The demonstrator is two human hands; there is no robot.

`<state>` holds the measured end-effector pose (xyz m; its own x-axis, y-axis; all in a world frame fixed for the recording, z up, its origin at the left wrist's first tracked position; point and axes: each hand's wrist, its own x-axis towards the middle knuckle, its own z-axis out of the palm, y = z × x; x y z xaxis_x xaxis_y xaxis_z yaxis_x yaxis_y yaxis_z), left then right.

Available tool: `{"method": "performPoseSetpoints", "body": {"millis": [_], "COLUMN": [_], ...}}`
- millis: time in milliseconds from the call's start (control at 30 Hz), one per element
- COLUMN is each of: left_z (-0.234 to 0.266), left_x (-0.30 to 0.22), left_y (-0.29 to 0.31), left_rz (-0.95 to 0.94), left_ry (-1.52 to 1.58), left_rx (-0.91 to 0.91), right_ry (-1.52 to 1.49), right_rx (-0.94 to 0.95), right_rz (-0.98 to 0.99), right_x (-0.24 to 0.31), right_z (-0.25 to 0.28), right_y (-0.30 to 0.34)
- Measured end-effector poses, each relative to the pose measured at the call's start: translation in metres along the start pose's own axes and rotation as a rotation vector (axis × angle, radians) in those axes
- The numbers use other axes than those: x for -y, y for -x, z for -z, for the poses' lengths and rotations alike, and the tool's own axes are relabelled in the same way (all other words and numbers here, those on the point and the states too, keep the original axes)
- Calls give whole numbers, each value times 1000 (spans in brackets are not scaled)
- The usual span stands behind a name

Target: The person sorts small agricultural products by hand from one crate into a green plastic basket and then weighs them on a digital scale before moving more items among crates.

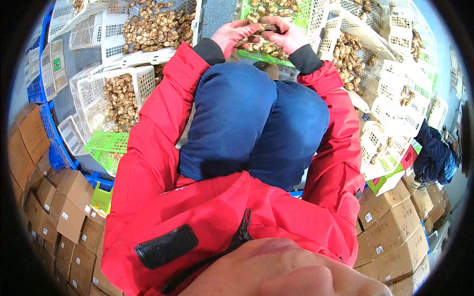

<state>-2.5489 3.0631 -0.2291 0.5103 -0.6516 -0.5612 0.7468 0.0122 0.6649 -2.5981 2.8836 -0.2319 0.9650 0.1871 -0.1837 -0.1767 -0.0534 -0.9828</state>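
Note:
My left hand [232,37] and my right hand [286,35] meet above a green-rimmed crate [276,61] in front of my knees. Both look pinkish and stick out of black cuffs. The fingers of each are curled round brown, mushroom-like pieces [266,27]; their exact kind is hard to make out. More brown-and-cream pieces [271,48] lie in the crate right under my hands. Part of what the fingers hold is hidden behind them.
White mesh crates with similar pieces [158,24] stand to the left, and more pieces [348,54] lie in crates to the right. A green basket [106,143] sits at the left. Cardboard boxes [74,212] are stacked behind me on the left, others [395,241] on the right.

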Motion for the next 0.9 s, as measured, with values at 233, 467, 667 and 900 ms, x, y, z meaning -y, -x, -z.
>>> {"method": "performPoseSetpoints", "body": {"millis": [233, 467, 667, 900], "left_z": [19, 11, 23, 96], "left_x": [10, 10, -31, -25], "left_y": [-5, -6, 51, 279], "left_rz": [-31, -4, -195, -335], "left_ry": [-130, -202, -192, -55], "left_rx": [-68, 44, -194, -684], "right_ry": [-52, 379, 720, 1420], "right_rx": [-397, -342, -528, 96], "right_rz": [-4, -259, -171, 124], "right_x": [0, -43, -71, -65], "right_z": [63, 92, 94, 28], "right_y": [0, 4, -18, -44]}}
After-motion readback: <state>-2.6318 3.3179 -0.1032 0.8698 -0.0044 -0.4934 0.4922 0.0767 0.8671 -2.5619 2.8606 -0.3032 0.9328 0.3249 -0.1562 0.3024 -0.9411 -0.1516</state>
